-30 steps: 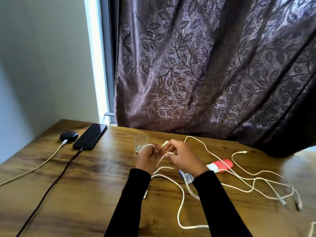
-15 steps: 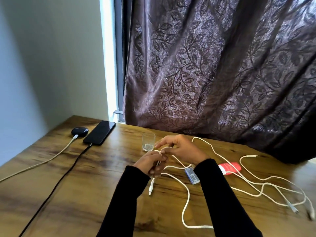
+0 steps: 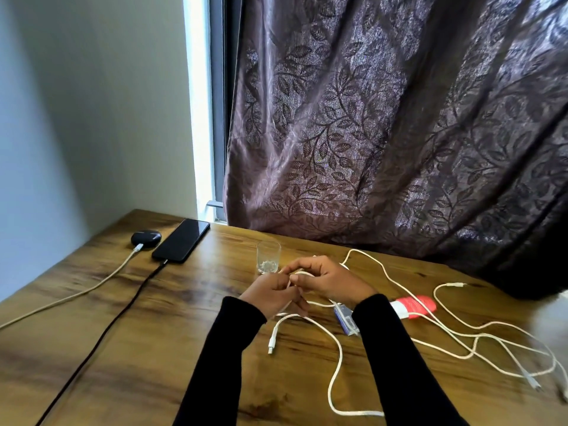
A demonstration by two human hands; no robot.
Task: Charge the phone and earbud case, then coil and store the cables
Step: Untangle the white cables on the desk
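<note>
We see both hands meeting over the middle of the wooden table, each closed around the same white cable. The left hand has its fingers curled in toward the palm with the cable running through them, and the right hand curves over it from above, its fingertips pinching a short white bend of the cable right against the left knuckles. How many turns sit inside the left fist we cannot tell, since the fingers cover them. Below the hands one end of the cable hangs free, its plug resting on the wood, while a long loop trails toward us between the black sleeves. Just beyond the fingers stands a small clear glass. At the far left corner the phone lies flat with a black cable plugged in, and beside it the earbud case has a pale cable attached. More loose white cables sprawl to the right, crossing a red tube.
</note>
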